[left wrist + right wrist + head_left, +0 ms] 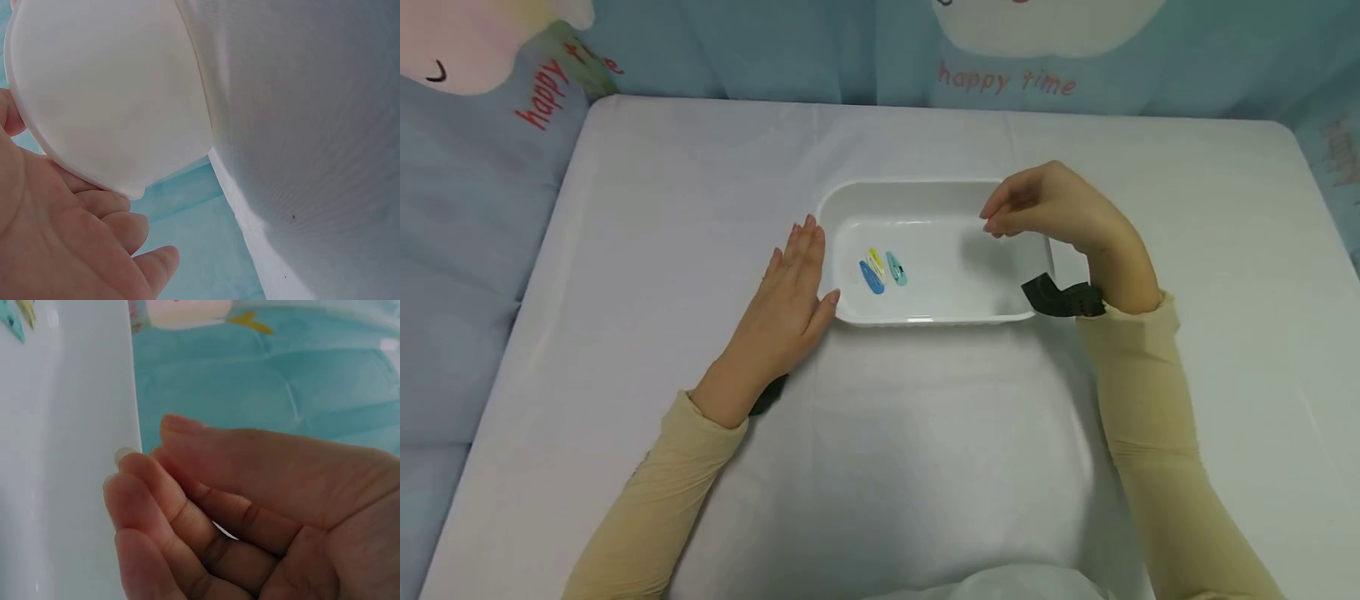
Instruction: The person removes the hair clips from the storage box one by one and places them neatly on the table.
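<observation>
A white tray (940, 310) holds a small group of snap hair clips in its left half: a blue clip (872, 277), a yellow clip (876, 260) close beside it, and a teal clip (897, 268) slightly to the right. My left hand (790, 304) lies along the tray's left end, fingers straight; in the left wrist view its fingers touch the tray's rim (31, 128). Over the tray's right end hovers my right hand (1060, 208), fingers loosely bent. Nothing shows between thumb and fingers in the right wrist view, where the teal clip (11, 322) is partly visible.
The tray stands on a table covered with a white cloth (625, 250). Blue printed fabric (820, 58) hangs behind the table and along its left side. Black straps (1060, 297) sit at the wrists.
</observation>
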The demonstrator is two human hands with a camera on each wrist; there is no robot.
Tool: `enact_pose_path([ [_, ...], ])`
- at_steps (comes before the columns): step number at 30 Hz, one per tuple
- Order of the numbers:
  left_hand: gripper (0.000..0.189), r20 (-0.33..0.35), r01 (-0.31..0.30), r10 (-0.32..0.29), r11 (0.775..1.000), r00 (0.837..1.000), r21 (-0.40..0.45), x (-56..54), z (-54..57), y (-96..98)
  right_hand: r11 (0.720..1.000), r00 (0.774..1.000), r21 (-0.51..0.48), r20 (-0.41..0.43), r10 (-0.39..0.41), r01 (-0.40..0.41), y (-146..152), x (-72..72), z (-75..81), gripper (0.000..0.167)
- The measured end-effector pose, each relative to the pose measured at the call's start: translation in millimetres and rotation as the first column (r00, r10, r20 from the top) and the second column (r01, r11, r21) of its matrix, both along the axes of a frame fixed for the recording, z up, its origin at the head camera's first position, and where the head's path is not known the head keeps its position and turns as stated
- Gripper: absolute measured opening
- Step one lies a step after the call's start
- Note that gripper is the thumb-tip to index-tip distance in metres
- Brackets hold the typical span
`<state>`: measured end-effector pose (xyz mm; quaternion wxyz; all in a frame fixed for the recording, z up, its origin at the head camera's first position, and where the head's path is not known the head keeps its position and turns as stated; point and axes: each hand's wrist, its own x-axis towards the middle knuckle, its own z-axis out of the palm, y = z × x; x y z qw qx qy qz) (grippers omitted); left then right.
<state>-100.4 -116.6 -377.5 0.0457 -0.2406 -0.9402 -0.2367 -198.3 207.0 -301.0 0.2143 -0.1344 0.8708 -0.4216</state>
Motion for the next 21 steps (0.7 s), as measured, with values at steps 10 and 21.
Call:
enact_pose_path([
  [10,0.067,-0.002,0.007,-0.007,1.000,1.000,0.004,-0.6,-4.5,5.5,0.995,0.995,-0.005,-0.020,0.102,-0.102,-20,-5.3,-4.7,0.014],
  [21,0.067,-0.008,-0.007,0.007,1.000,1.000,0.001,-0.1,-2.2,5.7,0.979,0.981,0.072,0.037,0.191,-0.193,-62,-21.4,-8.5,0.013],
])
